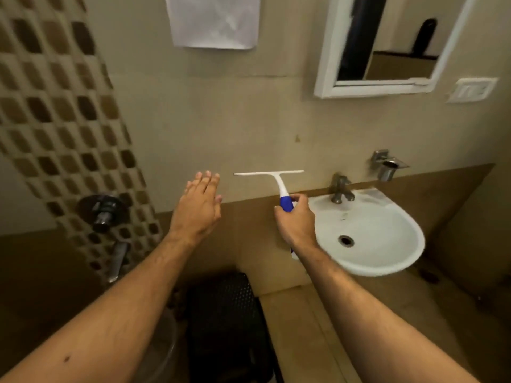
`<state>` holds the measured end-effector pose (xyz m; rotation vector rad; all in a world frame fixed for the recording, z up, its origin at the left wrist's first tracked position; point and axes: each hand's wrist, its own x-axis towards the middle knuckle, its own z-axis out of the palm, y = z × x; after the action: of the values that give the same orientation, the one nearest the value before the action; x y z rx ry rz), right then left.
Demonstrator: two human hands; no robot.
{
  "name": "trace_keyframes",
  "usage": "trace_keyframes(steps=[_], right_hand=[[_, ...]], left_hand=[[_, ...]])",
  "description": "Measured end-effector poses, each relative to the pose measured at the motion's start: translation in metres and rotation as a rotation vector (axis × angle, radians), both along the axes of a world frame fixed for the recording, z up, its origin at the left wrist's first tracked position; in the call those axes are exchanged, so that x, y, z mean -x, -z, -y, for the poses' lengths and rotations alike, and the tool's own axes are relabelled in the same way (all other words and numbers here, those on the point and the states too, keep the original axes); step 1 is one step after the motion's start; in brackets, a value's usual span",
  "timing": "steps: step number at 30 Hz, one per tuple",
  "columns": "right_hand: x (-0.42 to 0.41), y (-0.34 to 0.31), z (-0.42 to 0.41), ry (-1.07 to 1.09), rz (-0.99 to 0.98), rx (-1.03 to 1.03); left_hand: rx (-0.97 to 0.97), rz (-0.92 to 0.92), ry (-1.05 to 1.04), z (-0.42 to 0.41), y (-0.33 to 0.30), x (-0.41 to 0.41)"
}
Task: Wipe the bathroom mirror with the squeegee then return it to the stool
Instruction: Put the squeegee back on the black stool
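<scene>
My right hand (296,220) grips the blue handle of a white squeegee (272,176), blade up and level, held in front of the beige wall left of the sink. The white-framed mirror (387,42) hangs on the wall at the upper right, well above the blade. My left hand (199,206) is raised with straight fingers and holds nothing. A dark perforated stool (226,322) stands low in the middle, below and between my forearms.
A white basin (387,250) with a metal tap (340,189) sits right of my right hand. A metal cup holder (388,167) and a switch plate (474,89) are on the wall. White paper (215,20) hangs at top. Shower valve (103,210) at left.
</scene>
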<state>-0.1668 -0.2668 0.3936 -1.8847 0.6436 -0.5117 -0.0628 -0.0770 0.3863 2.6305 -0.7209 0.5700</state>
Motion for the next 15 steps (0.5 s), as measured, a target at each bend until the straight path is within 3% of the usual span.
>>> trace_keyframes(steps=[7,15], right_hand=[[-0.049,0.077,-0.073,-0.056,-0.139,-0.004],[-0.063,0.211,-0.108,-0.084,-0.406,-0.013]], left_hand=[[-0.116,-0.090,-0.066,-0.085,0.067,-0.041],[-0.221,-0.285,-0.093,-0.131,0.200,-0.053]])
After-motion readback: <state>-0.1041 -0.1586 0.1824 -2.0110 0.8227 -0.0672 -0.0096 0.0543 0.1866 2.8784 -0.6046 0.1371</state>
